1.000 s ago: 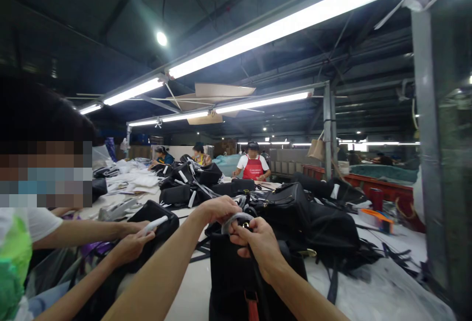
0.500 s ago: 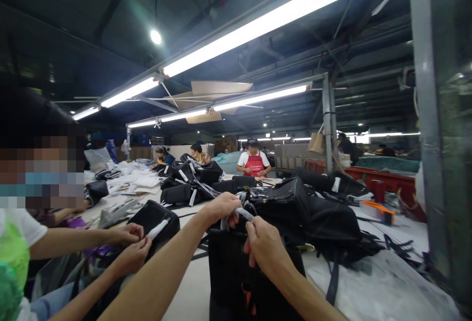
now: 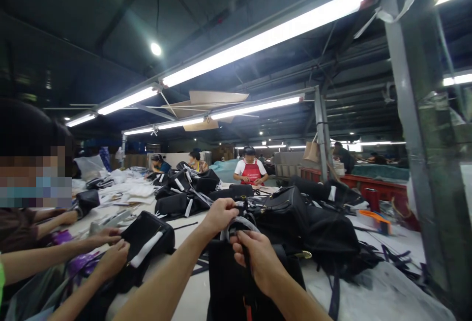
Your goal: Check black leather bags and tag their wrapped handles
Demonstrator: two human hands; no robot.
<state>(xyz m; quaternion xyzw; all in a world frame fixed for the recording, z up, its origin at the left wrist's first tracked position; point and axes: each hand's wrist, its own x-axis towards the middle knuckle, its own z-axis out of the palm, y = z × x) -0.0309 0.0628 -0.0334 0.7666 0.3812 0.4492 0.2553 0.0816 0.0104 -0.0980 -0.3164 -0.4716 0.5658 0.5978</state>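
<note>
A black bag (image 3: pixel 224 281) stands upright on the table in front of me. Its top handle (image 3: pixel 245 221) arches up with a pale grey wrapping around it. My left hand (image 3: pixel 220 215) is closed on the far left part of this handle, fingers curled over it. Lower and nearer, my right hand (image 3: pixel 260 257) pinches at the handle's underside; a dark strip hangs by its fingers, and exactly what they grip is partly hidden. A small orange-red piece (image 3: pixel 248 308) shows on the bag's front.
Black bags (image 3: pixel 287 213) are heaped just beyond mine. At left, a co-worker's hands (image 3: pixel 114 252) are at another black bag (image 3: pixel 153 232) with a white-wrapped handle. Clear plastic (image 3: pixel 387 291) lies at right, near a metal post (image 3: pixel 409 114). An orange tape roll (image 3: pixel 376 220) sits farther back.
My right hand has moved slightly left and now pinches beneath the handle. My left hand stays on it. The view has turned a little right, and the co-worker's hands have shifted off the white wrapping.
</note>
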